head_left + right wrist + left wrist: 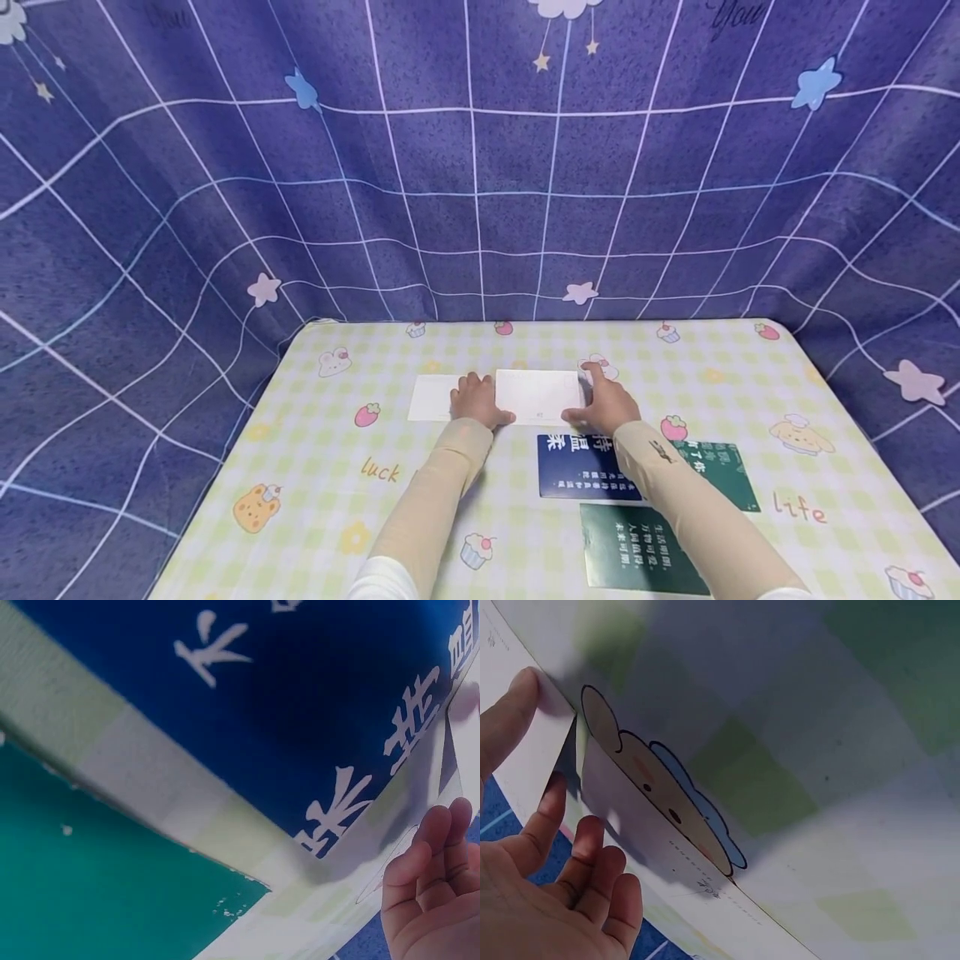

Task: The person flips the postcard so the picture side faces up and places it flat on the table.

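Observation:
A white card [537, 397] with faint print near its lower edge is held between my two hands over the table's far middle. My left hand [476, 406] pinches its left end. In the left wrist view the thumb [514, 712] lies on the card's face, and a finger [549, 806] reaches behind its edge. My right hand [609, 407] grips the right end, thumb at the near corner; in the right wrist view its other fingers [435, 855] curl beside the card. A second white card [430, 398] lies flat at the left, partly hidden by my left hand.
Nearer on the patterned tablecloth [300, 467], a navy card [577, 479] with white characters lies partly under my right forearm. One green card [622, 550] lies in front of it and another green card [731, 475] to its right. A blue curtain [480, 208] hangs behind the table.

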### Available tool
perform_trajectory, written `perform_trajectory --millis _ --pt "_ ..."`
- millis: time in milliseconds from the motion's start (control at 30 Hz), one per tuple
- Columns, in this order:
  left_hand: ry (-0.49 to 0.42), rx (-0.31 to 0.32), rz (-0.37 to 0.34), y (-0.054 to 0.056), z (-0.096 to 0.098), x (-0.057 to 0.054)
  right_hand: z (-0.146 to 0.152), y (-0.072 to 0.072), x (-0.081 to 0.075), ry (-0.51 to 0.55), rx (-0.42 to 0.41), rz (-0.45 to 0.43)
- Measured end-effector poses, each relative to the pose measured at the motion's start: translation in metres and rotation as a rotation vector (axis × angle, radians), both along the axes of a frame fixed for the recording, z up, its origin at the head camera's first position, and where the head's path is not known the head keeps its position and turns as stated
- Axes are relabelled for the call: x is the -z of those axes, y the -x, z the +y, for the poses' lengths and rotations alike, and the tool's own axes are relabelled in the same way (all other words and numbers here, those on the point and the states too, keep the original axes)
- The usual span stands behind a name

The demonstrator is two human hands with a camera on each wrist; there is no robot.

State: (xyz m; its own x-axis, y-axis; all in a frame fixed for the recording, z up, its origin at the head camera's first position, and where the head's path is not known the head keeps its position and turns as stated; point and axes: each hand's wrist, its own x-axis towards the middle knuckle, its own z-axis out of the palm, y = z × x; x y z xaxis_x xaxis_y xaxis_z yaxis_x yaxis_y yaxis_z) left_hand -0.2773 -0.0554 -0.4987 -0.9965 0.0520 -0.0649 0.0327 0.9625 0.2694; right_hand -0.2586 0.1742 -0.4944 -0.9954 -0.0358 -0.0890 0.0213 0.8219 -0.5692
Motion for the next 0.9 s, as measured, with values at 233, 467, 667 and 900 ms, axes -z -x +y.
perform_trajectory --millis 233,467,667,900 --pt "0.006 -0.006 0.028 -0.003 -0.001 0.000 0.001 -0.001 -0.001 0.030 0.039 -0.033" --pt "0.004 0.000 0.085 -0.004 0.000 0.004 -0.001 -0.002 -0.001 0.048 0.066 -0.058" --pt "-0.009 0.015 0.136 -0.005 0.000 0.006 -0.001 -0.002 0.006 0.075 0.048 -0.050" --pt "-0.001 0.025 0.150 -0.007 -0.001 0.001 0.001 -0.002 0.009 0.102 0.049 -0.019"
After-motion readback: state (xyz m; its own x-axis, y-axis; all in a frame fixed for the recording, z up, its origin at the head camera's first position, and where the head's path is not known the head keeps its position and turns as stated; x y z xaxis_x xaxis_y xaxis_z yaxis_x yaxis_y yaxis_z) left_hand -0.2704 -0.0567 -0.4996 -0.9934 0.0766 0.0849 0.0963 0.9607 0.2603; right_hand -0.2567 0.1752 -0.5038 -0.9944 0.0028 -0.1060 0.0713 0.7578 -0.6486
